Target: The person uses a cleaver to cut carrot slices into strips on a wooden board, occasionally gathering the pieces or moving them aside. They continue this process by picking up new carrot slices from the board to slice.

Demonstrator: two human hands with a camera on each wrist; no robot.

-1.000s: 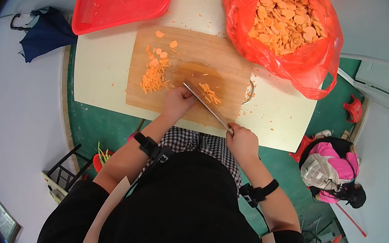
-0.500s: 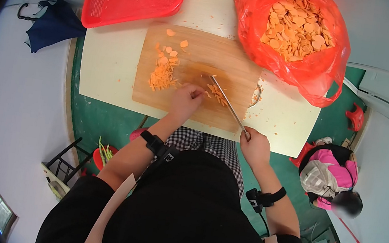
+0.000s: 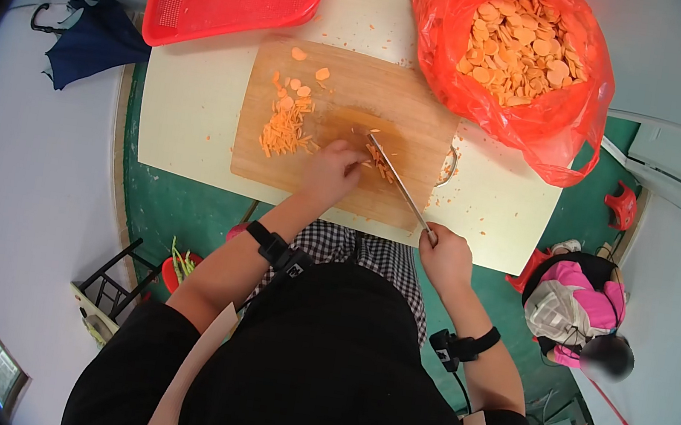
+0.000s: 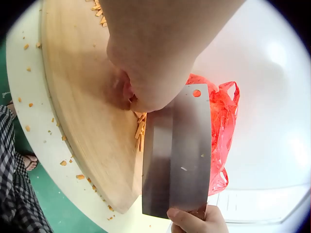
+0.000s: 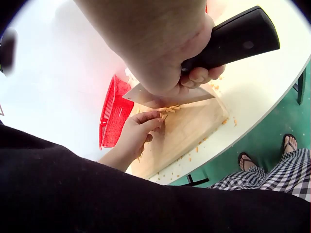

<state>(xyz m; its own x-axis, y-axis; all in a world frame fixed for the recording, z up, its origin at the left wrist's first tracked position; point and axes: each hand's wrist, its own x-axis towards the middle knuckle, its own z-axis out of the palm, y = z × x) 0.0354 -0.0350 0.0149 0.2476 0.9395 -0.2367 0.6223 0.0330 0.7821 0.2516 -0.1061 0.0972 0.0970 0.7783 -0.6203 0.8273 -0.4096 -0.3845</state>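
Observation:
My right hand (image 3: 448, 257) grips the black handle (image 5: 233, 41) of a cleaver (image 4: 177, 150). Its broad blade stands on edge, slanting across the right half of a wooden cutting board (image 3: 358, 81). Cut carrot strips (image 4: 140, 132) lie along the blade's side. Just left of the blade is my left hand (image 3: 332, 175), thumb and forefinger pinching a carrot strip (image 5: 164, 117) at their tips. A heap of carrot strips (image 3: 285, 130) lies on the board's left part, with several carrot slices (image 3: 322, 74) above it.
A red plastic bag (image 3: 438, 62) full of carrot slices stands at the back right, overlapping the board's corner in this view. A red basket (image 3: 212, 11) sits at the back left. Carrot crumbs dot the table (image 3: 188, 128). A person in pink (image 3: 584, 292) is at the right.
The cleaver has swung right and steeper, away from my left hand, then stayed nearly still. My left hand has shifted slightly up by the strips. The whole view shifted a little.

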